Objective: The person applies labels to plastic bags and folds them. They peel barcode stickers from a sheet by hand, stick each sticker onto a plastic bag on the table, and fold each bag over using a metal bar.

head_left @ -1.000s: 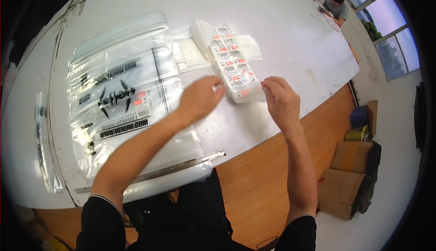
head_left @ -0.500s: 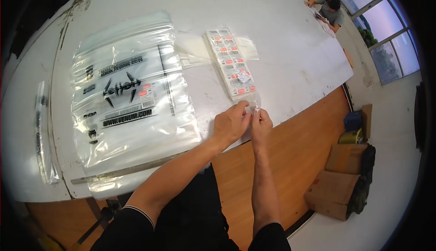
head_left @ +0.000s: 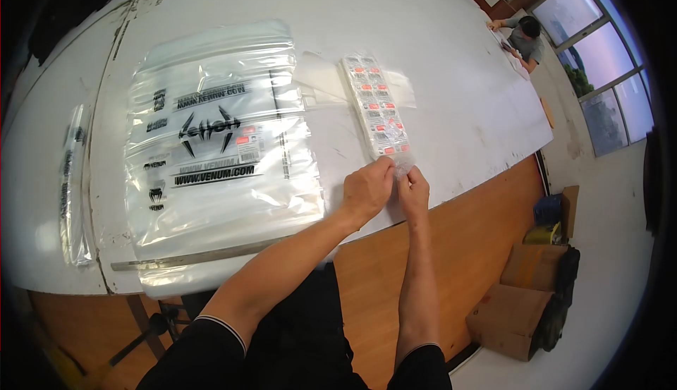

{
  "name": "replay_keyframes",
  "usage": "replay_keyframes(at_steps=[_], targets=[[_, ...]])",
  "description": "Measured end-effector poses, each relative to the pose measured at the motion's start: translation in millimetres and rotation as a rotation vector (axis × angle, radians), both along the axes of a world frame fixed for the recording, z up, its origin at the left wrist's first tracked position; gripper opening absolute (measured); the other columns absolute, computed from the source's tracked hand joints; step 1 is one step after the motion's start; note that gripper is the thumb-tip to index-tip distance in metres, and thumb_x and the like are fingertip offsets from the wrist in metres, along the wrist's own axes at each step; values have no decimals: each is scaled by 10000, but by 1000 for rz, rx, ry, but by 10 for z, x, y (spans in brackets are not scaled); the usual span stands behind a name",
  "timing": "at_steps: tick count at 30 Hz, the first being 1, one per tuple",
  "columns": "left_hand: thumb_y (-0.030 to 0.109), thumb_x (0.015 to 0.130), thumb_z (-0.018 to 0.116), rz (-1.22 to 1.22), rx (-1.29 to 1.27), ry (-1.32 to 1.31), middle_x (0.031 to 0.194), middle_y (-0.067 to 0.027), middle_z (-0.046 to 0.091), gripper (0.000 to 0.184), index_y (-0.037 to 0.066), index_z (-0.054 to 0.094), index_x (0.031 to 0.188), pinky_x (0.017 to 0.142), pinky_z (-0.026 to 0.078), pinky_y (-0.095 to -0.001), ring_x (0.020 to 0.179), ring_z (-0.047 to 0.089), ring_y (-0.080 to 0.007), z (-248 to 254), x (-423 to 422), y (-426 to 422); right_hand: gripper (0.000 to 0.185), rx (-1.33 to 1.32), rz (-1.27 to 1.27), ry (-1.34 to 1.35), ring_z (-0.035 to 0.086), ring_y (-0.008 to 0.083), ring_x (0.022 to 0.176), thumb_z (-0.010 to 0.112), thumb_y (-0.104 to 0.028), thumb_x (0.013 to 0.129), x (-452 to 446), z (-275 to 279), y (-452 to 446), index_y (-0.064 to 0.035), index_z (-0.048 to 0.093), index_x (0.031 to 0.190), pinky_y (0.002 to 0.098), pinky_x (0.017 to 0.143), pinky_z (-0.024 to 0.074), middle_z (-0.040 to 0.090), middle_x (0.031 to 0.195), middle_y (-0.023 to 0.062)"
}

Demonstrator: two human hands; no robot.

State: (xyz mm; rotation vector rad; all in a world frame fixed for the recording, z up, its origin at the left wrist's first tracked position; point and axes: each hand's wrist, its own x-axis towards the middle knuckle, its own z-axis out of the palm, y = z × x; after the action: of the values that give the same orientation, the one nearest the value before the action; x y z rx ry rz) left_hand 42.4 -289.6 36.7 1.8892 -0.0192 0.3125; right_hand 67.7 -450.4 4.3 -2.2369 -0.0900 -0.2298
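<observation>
A long stack of label sheets (head_left: 374, 101) with red and black print lies on the table, wrapped in a clear plastic bag. At its near end, crumpled clear plastic (head_left: 403, 162) bunches up between my hands. My left hand (head_left: 368, 191) pinches this plastic from the left, its fingertips close to the stack's lower edge. From the right, my right hand (head_left: 415, 191) grips the same plastic with curled fingers. To the left lies a pile of large clear plastic bags (head_left: 226, 199) with black Venum print and a barcode sticker (head_left: 248, 147) on top.
A flat metal bar (head_left: 204, 254) lies across the near end of the bags. Rolled plastic (head_left: 74, 185) is at the far left of the white table (head_left: 458, 94). Cardboard boxes (head_left: 509, 319) stand on the floor at right. Another person (head_left: 524, 41) sits at the far corner.
My hands have drawn slightly apart at the bag's end, and more crumpled plastic shows between them. The whole view has shifted a little; the bags and label stack appear farther right.
</observation>
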Motion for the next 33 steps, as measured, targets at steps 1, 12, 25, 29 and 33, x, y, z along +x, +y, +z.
replay_keyframes(at_steps=[1,12,25,29,33], targets=[[228,974,600,2,5,2,840,-163,719,152,106,678,1019,665,534,-491,772,688,-404,9,1,-5,118,-89,22,-87,612,302,811,591,-88,924,31,-2,2,14,648,941,399,755,502,646,876,159],[212,966,621,20,4,52,853,-148,731,130,118,679,1034,694,550,-468,791,701,-383,-87,-85,23,199,-520,-117,-277,633,362,995,684,-85,863,-179,7,130,-30,676,1054,463,842,527,677,1065,159],[357,884,726,-71,23,212,916,-75,744,336,98,644,1083,701,550,-405,779,722,-297,76,-158,35,315,-534,-92,-423,658,280,1048,763,-117,808,-303,8,90,-96,699,1116,397,848,562,699,1151,65],[326,887,712,-29,70,243,866,-74,728,304,94,629,1064,701,546,-418,793,718,-301,163,-123,-6,268,-579,-104,-445,666,278,1001,751,-124,824,-268,78,146,-103,699,1086,400,806,564,701,1090,59],[245,889,682,52,36,177,829,-72,714,256,87,615,1078,708,542,-437,803,712,-309,-5,-18,-108,233,-540,-155,-419,671,276,960,734,-136,872,-216,93,114,-100,692,1099,410,759,560,695,1042,59]])
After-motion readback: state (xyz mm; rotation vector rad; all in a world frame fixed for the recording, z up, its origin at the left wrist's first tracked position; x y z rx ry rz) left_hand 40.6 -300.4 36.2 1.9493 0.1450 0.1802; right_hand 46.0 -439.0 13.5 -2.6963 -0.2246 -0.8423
